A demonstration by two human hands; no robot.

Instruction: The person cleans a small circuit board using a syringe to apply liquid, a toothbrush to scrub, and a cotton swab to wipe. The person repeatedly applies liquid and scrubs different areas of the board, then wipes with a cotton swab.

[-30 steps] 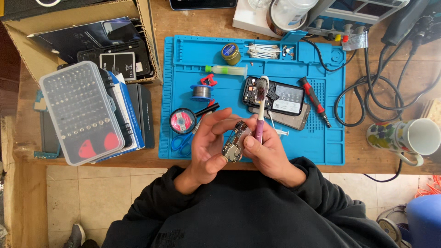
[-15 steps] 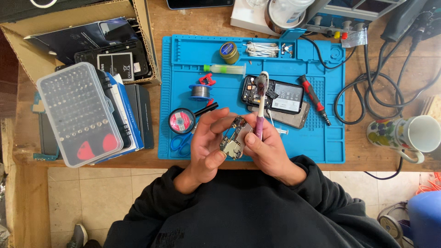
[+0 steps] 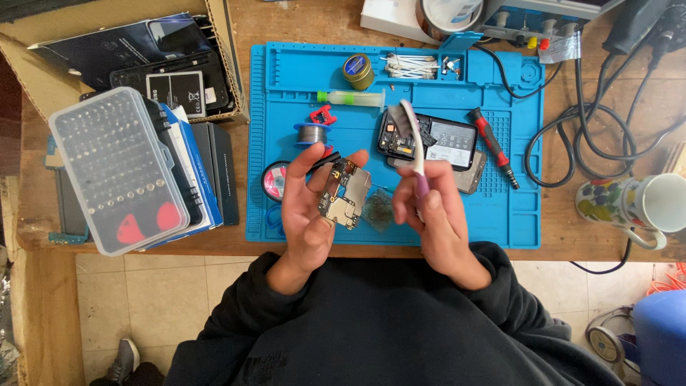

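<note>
Holding a circuit board (image 3: 344, 193) pinched in my left hand (image 3: 309, 214) above the blue mat (image 3: 514, 214). My right hand (image 3: 432, 214) grips a toothbrush (image 3: 414, 146), apart from the board, over the mat's front edge.

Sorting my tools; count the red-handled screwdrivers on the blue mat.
1: the red-handled screwdriver lies on the blue silicone mat, right of the opened phone. Others may be hidden.

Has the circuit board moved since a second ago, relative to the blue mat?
Yes. The circuit board in the left hand has shifted left and slightly up over the blue mat, away from the right hand holding the toothbrush.
</note>
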